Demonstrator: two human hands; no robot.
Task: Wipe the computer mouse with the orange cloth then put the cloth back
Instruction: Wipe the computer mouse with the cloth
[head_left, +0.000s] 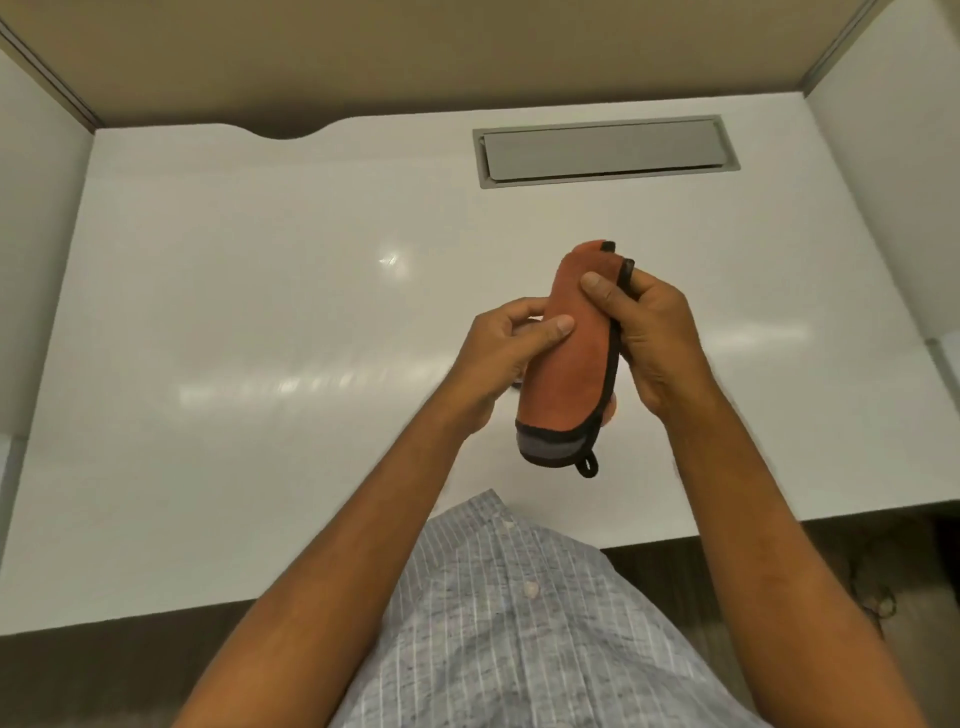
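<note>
The left thumb (558, 328) presses flat on the near-left face of the orange cloth (574, 353), with the other fingers of the left hand (506, 358) curled behind it, so this hand pinches the wrapped bundle from the left. The right thumb (597, 291) presses the cloth's upper face, and the remaining fingers of the right hand (657, 343) close around its right, black-trimmed edge; one black loop stands up beside the right forefinger. Both hands therefore grip the cloth, held in the air above the middle of the white desk (260, 312), slightly right of centre.

The cloth is folded or wrapped into a long roll, its grey band and a small black hanging loop at the near, lower end. The computer mouse itself cannot be seen. A small dark sliver shows just left of the roll below the left hand, too small to identify; the mouse is probably inside the wrap, but that is a judgement only.

By that reading the wiping step is under way, with the cloth worked around the mouse between the two hands. What is left is to finish wiping, free and set down the mouse, and return the cloth to its place, which the view does not reveal.

As for containers, the only one is the grey recessed cable hatch (605, 150) at the far right of the desk; its lid lies closed, so its contents are hidden. A striped grey shirt (519, 623) fills the near edge.
</note>
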